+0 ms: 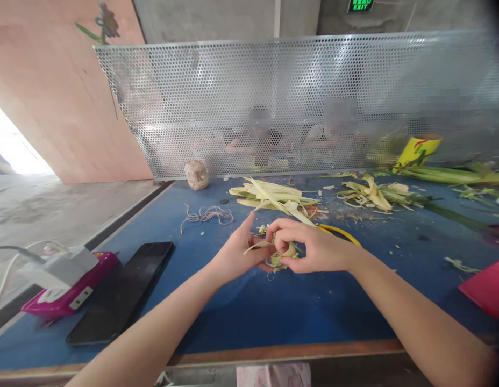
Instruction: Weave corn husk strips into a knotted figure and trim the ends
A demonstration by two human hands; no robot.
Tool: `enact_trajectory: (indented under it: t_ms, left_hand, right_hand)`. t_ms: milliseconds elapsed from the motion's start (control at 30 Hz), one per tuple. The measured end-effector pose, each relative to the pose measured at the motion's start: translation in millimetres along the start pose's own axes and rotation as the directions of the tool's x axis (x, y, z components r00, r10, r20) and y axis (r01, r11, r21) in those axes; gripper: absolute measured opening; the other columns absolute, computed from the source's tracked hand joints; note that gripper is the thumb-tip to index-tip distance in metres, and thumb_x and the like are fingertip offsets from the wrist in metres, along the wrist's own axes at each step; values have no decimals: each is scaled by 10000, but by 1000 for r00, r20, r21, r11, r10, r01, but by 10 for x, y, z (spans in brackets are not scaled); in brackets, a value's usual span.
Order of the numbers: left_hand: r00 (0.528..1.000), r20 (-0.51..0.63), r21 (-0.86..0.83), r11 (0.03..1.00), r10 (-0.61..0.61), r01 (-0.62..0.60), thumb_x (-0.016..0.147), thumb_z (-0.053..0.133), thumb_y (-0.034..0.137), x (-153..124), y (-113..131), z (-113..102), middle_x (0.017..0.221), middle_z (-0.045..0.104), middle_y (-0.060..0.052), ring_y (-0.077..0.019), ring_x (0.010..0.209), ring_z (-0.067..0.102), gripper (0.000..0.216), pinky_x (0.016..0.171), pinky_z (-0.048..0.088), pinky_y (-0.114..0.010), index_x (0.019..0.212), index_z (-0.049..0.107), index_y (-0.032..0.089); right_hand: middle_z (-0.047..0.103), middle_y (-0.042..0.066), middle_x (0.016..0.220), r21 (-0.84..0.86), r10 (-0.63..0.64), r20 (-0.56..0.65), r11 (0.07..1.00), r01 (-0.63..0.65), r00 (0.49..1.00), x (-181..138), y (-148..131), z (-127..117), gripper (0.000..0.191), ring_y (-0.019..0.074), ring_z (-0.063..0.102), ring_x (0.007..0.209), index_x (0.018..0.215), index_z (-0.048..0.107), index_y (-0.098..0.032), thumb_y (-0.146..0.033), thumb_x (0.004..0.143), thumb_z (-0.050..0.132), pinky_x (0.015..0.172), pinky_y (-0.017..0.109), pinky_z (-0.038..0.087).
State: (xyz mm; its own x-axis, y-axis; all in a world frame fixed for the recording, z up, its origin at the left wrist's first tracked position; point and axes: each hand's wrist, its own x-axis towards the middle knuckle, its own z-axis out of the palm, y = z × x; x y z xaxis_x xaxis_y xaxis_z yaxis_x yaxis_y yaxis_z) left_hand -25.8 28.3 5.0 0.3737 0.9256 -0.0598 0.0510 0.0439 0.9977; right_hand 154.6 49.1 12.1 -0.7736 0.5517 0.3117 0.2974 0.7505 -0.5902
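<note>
Both left hand (243, 246) and right hand (312, 244) grasp husk (290, 250) toward the worktop's (237, 317) front edge — likely mid-shaping, steady pinching needed next.

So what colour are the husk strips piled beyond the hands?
The husk strips are pale yellow-green, best in the head view.

Pale piece (290, 250) (perhaps husk) partly hidden by right hand (308, 244); red object (487, 289) cut off.

I see passage over the blue table (233, 317) between the forearms (169, 317) — the left hand (243, 242) and right hand (309, 244) close it ahead, pale husks (273, 193) and a perforated screen (241, 80) beyond — a phone (122, 293) out left.
</note>
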Motion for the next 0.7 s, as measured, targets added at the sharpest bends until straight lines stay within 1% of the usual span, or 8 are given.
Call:
enact_trajectory:
  t_ms: [100,200,300,367,500,600,633,700]
  left_hand:
    - [1000,-24,3,1000,14,-14,686,615,123,5,-13,-11,589,608,34,-129,564,573,1003,611,493,-309,1388,-101,103]
    - [997,-53,65,997,56,-53,676,619,130,18,-39,-28,518,543,82,-89,507,497,992,573,412,-247,1388,-70,74]
    - [995,-70,122,991,64,-55,676,613,147,30,-52,-36,497,501,101,-79,489,449,984,543,353,-235,1384,-64,52]
    - [995,-69,116,992,65,-56,670,616,155,32,-48,-34,484,481,109,-79,481,436,988,533,337,-232,1382,-60,41]
    - [995,-67,58,995,81,-77,665,625,157,24,-22,-19,473,476,108,-73,470,429,988,522,330,-217,1384,-42,43]
    - [993,-99,28,997,70,-68,653,633,135,12,2,1,445,467,113,-70,443,427,968,493,326,-200,1390,12,48]
    - [991,-119,9,998,58,-58,643,644,127,8,11,11,443,481,108,-76,449,448,966,494,339,-197,1390,36,46]
    - [981,-191,-54,998,14,-25,613,672,100,2,29,31,480,553,76,-98,507,521,971,535,393,-199,1387,88,41]
  right_hand:
    - [484,-5,1003,-63,-23,-50,998,20,998,3,-14,23,181,97,501,852,682,400,-192,-61,682,526,791,238,383]
    - [478,-1,1018,-97,-30,-45,995,26,999,0,-35,44,175,97,492,871,677,397,-192,-91,700,538,764,223,389]
    - [472,5,1034,-121,-44,-51,992,37,998,-2,-53,62,176,107,479,935,678,400,-193,-97,705,545,793,224,385]
    - [468,10,1046,-131,-52,-47,990,45,998,-3,-61,67,172,114,471,968,682,408,-193,-96,702,549,818,229,382]
    - [458,24,1074,-177,-58,-58,983,47,997,0,-67,67,153,127,471,983,701,426,-197,-108,714,549,821,246,395]
    - [460,44,1100,-220,-76,-84,974,56,994,14,-54,86,142,152,457,1031,781,449,-210,-131,729,555,866,286,391]
    - [457,54,1118,-222,-79,-96,973,56,992,20,-45,99,163,161,444,1063,837,454,-215,-142,735,557,890,303,384]
    - [440,80,1166,-219,-80,-117,974,53,990,27,-25,127,265,181,407,1129,982,440,-220,-191,752,567,932,335,367]
